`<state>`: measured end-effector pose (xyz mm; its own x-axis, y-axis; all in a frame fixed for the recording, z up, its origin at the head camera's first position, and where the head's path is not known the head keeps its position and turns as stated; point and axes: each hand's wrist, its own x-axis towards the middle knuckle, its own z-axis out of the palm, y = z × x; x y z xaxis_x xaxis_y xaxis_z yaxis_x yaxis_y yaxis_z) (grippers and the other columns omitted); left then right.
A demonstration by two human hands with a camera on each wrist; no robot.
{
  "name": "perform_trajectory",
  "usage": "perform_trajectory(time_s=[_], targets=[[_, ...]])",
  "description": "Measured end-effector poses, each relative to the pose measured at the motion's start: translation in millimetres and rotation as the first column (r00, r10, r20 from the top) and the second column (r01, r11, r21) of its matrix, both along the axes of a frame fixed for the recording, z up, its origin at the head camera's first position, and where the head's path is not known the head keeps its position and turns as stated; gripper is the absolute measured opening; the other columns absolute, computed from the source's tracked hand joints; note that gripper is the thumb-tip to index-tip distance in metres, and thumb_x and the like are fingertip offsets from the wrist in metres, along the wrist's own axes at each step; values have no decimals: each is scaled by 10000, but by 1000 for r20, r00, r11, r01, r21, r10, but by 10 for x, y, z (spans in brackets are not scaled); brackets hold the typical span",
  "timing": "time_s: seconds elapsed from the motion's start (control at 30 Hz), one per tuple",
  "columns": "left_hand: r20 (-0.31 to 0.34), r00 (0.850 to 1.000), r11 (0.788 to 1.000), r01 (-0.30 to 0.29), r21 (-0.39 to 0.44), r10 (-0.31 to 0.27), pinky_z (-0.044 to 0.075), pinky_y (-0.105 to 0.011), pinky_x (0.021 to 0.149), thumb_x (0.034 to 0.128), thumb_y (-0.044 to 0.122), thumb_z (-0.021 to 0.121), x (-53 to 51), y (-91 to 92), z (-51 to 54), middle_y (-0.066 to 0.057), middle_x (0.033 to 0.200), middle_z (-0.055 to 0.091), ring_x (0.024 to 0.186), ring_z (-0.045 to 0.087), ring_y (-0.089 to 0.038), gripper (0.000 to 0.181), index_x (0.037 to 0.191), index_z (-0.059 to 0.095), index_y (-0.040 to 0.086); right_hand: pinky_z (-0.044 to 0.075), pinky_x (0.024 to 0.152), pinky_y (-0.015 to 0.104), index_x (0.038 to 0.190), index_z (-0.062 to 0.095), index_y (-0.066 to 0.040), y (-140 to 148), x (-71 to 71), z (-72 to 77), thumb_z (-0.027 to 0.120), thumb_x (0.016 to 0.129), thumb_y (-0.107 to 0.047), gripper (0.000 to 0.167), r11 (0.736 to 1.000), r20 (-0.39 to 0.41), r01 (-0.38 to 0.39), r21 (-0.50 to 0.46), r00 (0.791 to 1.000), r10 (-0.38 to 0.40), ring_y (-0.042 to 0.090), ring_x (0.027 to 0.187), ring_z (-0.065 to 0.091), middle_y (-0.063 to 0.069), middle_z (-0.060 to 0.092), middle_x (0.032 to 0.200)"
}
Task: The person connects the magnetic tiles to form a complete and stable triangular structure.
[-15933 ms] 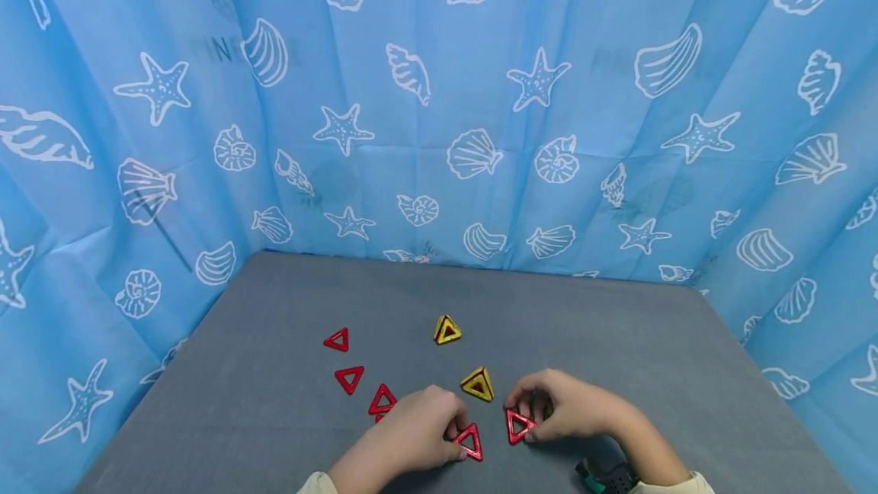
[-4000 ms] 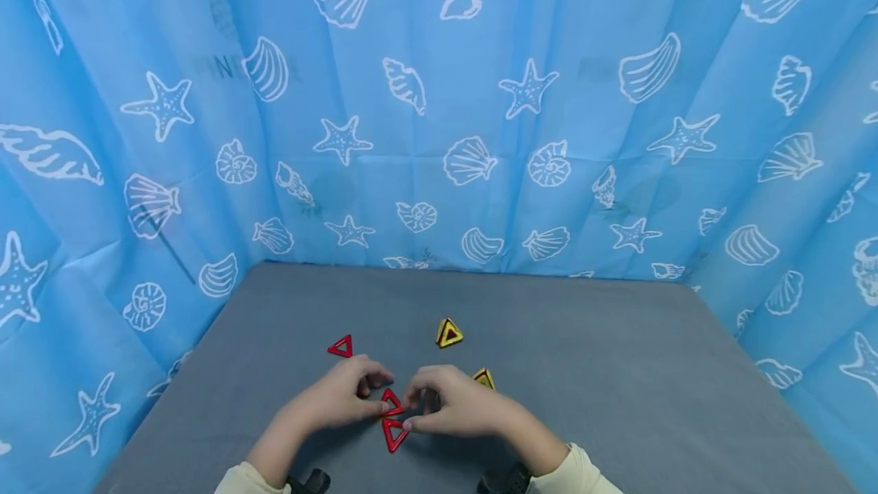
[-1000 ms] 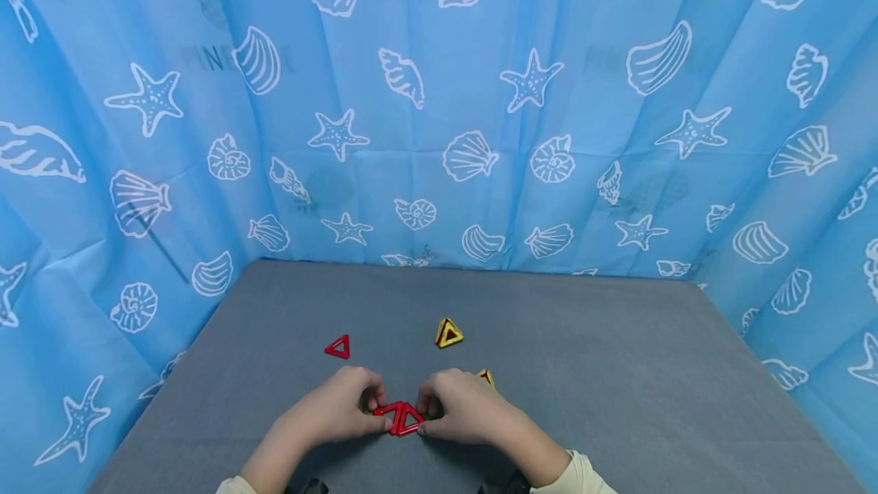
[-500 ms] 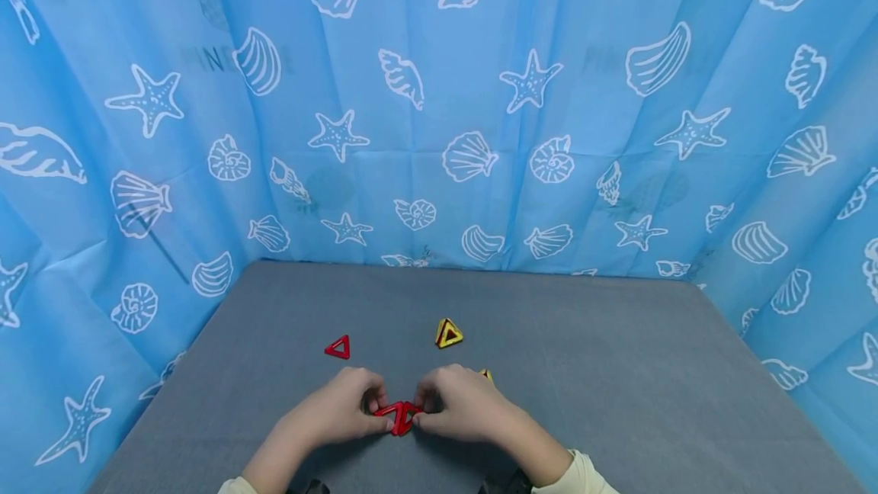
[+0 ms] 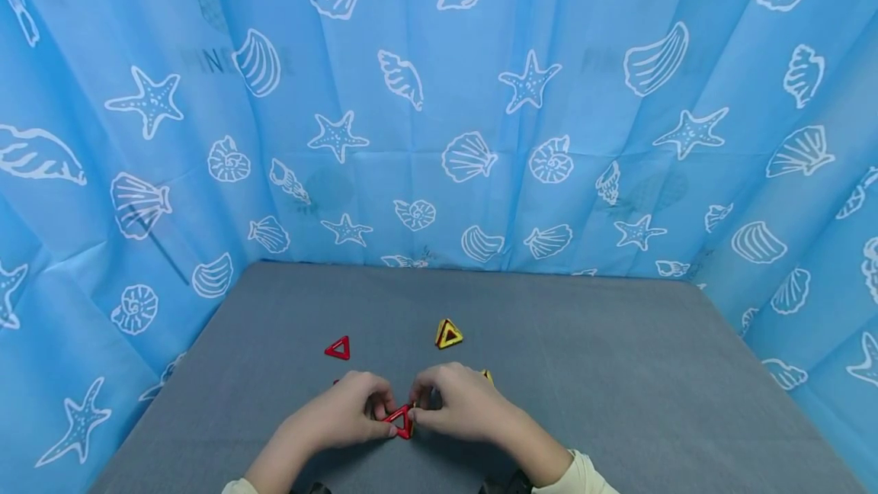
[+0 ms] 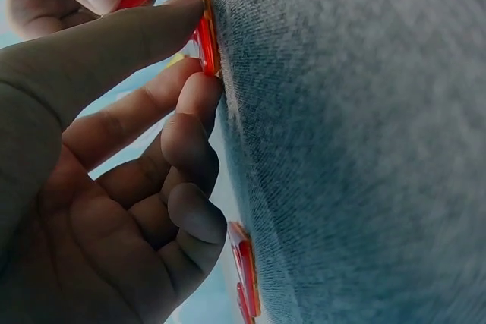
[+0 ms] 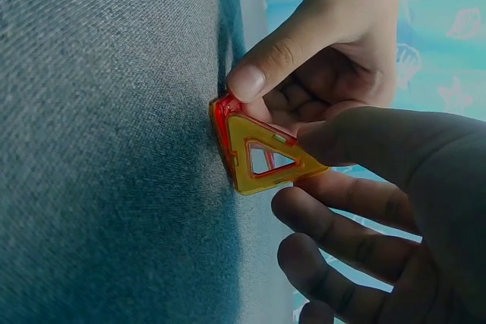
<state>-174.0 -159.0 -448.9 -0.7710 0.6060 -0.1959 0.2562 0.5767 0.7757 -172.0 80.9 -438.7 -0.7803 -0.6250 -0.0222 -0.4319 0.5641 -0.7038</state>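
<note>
Two triangular magnetic tiles, red on one side and yellow on the other, meet between the hands at the front of the table. My left hand (image 5: 336, 412) pinches the red tile (image 5: 409, 425), which lies flat; the left wrist view shows its edge (image 6: 207, 47) on the cloth. My right hand (image 5: 463, 406) pinches the second tile between thumb and fingers. That one is tilted up along the shared edge, its yellow face (image 7: 254, 182) turned toward the right wrist camera. Other fingers of both hands hang loosely curled.
A red triangle tile (image 5: 346, 348) lies flat to the far left. A red sliver (image 5: 335, 382) shows behind my left hand. A yellow-and-red pyramid (image 5: 450, 335) stands farther back; another yellow piece (image 5: 488, 376) is mostly hidden behind my right hand. A blue curtain (image 5: 439, 128) borders the grey table (image 5: 583, 357).
A second ago both red tiles lay flat side by side. My right hand has lifted its tile's outer side, swinging it up toward the left one. The left hand has shifted slightly right.
</note>
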Motion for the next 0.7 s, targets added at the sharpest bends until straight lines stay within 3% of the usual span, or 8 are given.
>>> perform_trajectory(time_s=[0.27, 0.5, 0.7], targets=[[-21, 1000, 1000, -12, 29, 13, 464, -257, 604, 920, 166, 824, -49, -103, 43, 37, 790, 660, 656, 567, -83, 96, 949, 750, 114, 394, 541, 201, 935, 758, -221, -4, -1, 4, 793, 952, -225, 39, 1000, 3, -9, -1, 1000, 9, -8, 611, 504, -171, 647, 785], [-112, 987, 993, -113, 30, 116, 475, -281, 608, 934, 176, 825, -106, -381, 127, 8, 816, 640, 688, 580, -117, 149, 985, 727, 76, 400, 547, 204, 954, 767, -211, 0, -2, 5, 792, 958, -243, 41, 1000, 18, -12, 5, 1000, 12, -6, 620, 511, -166, 645, 788], [-156, 964, 974, -225, -42, 215, 470, -325, 657, 905, 174, 849, -161, -576, 159, -21, 901, 647, 757, 569, -163, 242, 1066, 721, 48, 409, 553, 202, 963, 771, -215, 7, -11, -20, 797, 960, -245, 39, 1000, 4, -21, 6, 1000, 21, -12, 620, 517, -174, 649, 787]])
